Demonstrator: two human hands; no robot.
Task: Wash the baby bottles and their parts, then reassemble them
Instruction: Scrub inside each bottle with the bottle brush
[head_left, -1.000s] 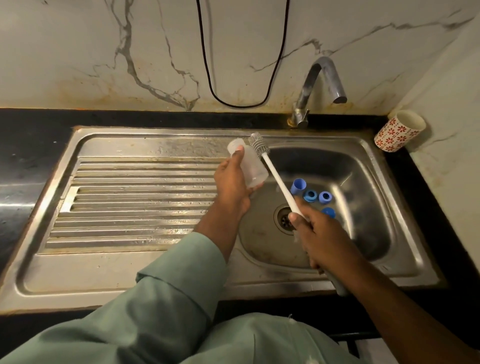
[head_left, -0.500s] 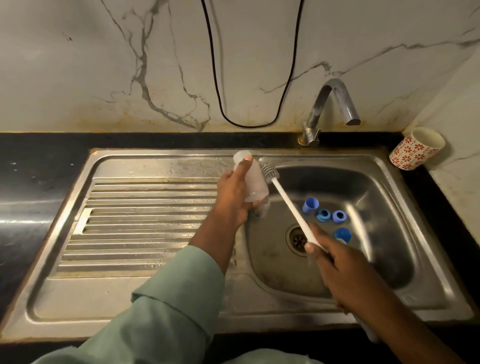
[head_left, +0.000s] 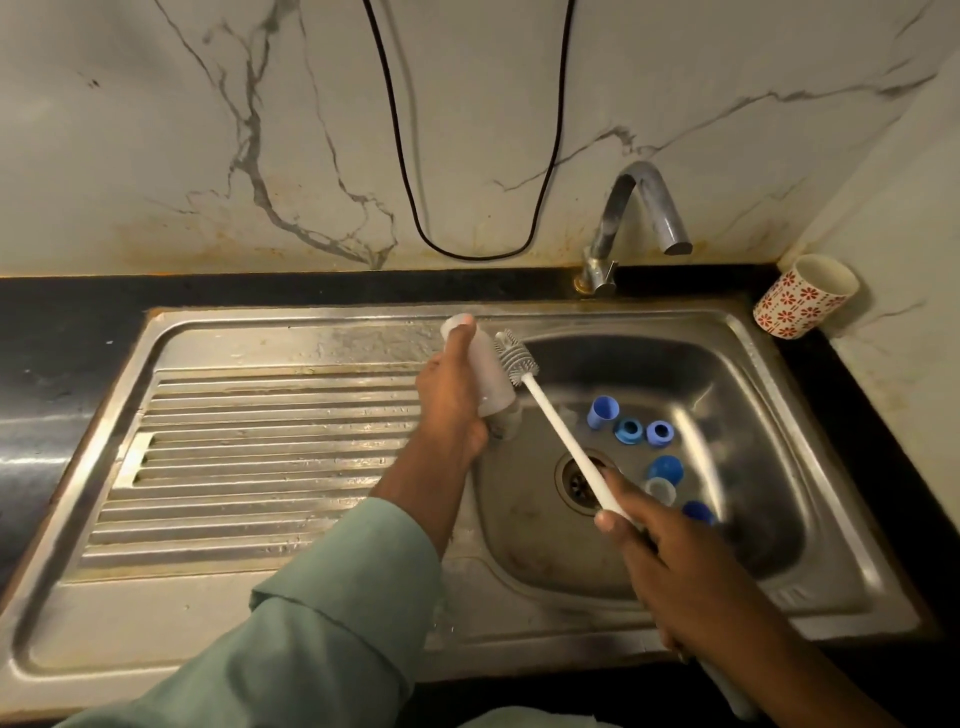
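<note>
- A stainless steel sink (head_left: 753, 332) sits in a black counter (head_left: 62, 332) below a marble-veined wall (head_left: 156, 130); a ribbed drainboard (head_left: 260, 457) fills the unit's nine o'clock side and the basin its three o'clock side.
- A curved metal tap (head_left: 636, 208) rises at twelve o'clock of the basin, with no water visibly running from its spout.
- A black cable (head_left: 395, 156) hangs in a loop down the wall at eleven o'clock of the tap.
- A white cup with red flowers (head_left: 802, 296) lies tilted on the counter in the corner, at two o'clock of the basin.
- The left hand (head_left: 452, 400), coming out of a pale green sleeve (head_left: 322, 623), curls round a translucent baby bottle (head_left: 485, 369), held tilted over the basin's nine o'clock edge with one end pointing toward eleven o'clock.
- The right hand (head_left: 670, 566) grips the white handle of a bottle brush (head_left: 550, 421); its grey bristled head lies against the outside of the bottle's three o'clock side.
- The handle's end sticks out below the right wrist at five o'clock.
- In the basin bottom the drain (head_left: 576, 480) lies under the brush handle.
- At two o'clock of the drain are a blue cap (head_left: 601, 411) lying on its side and two blue rings (head_left: 629, 430), side by side.
- At three o'clock of the drain are another blue cap (head_left: 666, 466), a clear part (head_left: 661, 490) just beside it, and a further blue piece (head_left: 698, 512) near the right hand's knuckles.
</note>
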